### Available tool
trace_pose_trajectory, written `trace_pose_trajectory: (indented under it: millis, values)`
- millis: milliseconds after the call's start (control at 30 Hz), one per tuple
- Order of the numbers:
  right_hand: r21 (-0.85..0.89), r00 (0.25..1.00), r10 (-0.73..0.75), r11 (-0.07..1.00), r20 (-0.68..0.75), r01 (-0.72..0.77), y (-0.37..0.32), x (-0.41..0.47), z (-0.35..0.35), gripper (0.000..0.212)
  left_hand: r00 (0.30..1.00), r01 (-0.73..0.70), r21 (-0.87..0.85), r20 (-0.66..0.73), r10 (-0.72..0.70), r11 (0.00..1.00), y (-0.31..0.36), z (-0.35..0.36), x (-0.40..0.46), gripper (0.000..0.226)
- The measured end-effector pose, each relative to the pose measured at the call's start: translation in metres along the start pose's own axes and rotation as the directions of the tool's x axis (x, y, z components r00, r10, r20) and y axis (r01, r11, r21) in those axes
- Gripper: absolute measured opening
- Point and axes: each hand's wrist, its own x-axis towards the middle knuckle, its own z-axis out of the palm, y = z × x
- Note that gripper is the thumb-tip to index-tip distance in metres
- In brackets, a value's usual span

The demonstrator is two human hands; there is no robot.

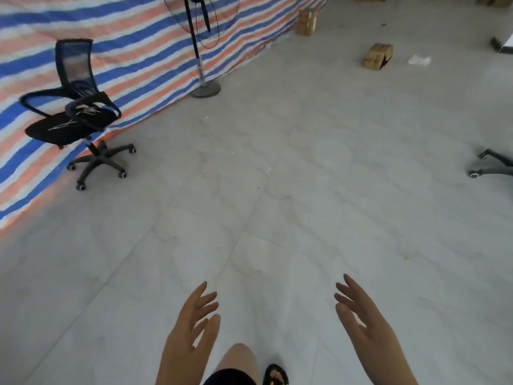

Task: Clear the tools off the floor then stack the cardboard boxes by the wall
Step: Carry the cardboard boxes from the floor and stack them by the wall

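Head view shows your left hand [194, 318] and right hand [358, 315] both spread and empty above bare floor [277, 176]. No tools are visible; one cardboard box [378, 56] lies far ahead, another box [306, 22] against the striped tarp [133, 56]. You seem between steps: walk to the loose box next.

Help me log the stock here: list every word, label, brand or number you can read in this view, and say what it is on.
No text can be read.
Cardboard box lying on the floor: dark marks on its side, too blurred to read.
Cardboard box by the striped tarp: no legible print.
Office chair: pale scuffs on the seat, not lettering.
Standing fan: no visible label.
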Motion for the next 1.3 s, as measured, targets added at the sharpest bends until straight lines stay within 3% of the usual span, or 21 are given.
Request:
trace_pose_trajectory:
  millis: [267, 500, 633, 700, 867, 1000, 1167, 1300]
  values:
    - [-0.011, 0.994, 0.036, 0.999, -0.099, -0.037, -0.012, 0.169, 0.032, 0.048, 0.988, -0.010, 0.024, 0.156, 0.006, 1.000, 0.004, 0.033, 0.202, 0.047]
    - [0.039, 0.980, 0.029, 0.999, -0.199, -0.022, -0.070, 0.344, 0.069, 0.048, 0.972, -0.064, 0.032, 0.230, 0.055, 0.997, 0.038, 0.040, 0.413, 0.050]
    - [0.093, 0.961, 0.065, 0.995, -0.269, -0.042, -0.086, 0.415, 0.064, 0.049, 0.948, -0.057, -0.003, 0.315, 0.055, 0.998, 0.053, 0.080, 0.513, 0.050]
    - [0.110, 0.940, 0.087, 0.992, -0.329, -0.053, -0.089, 0.447, 0.054, 0.048, 0.934, -0.039, -0.012, 0.355, 0.041, 0.999, 0.062, 0.110, 0.555, 0.056]
    - [0.125, 0.898, 0.089, 0.991, -0.431, -0.039, -0.096, 0.555, 0.001, 0.051, 0.911, -0.058, -0.028, 0.407, 0.065, 0.998, 0.084, 0.204, 0.659, 0.043]
    - [0.117, 0.888, 0.071, 0.993, -0.455, -0.020, -0.107, 0.651, -0.071, 0.050, 0.898, -0.055, -0.062, 0.434, 0.076, 0.997, 0.111, 0.290, 0.731, 0.039]
    - [0.089, 0.879, 0.058, 0.996, -0.472, -0.019, -0.122, 0.766, -0.149, 0.044, 0.895, -0.120, -0.025, 0.429, 0.119, 0.993, 0.147, 0.383, 0.820, 0.051]
    - [0.084, 0.889, 0.072, 0.996, -0.451, -0.038, -0.125, 0.851, -0.183, 0.046, 0.905, -0.105, -0.023, 0.413, 0.105, 0.994, 0.161, 0.433, 0.887, 0.043]
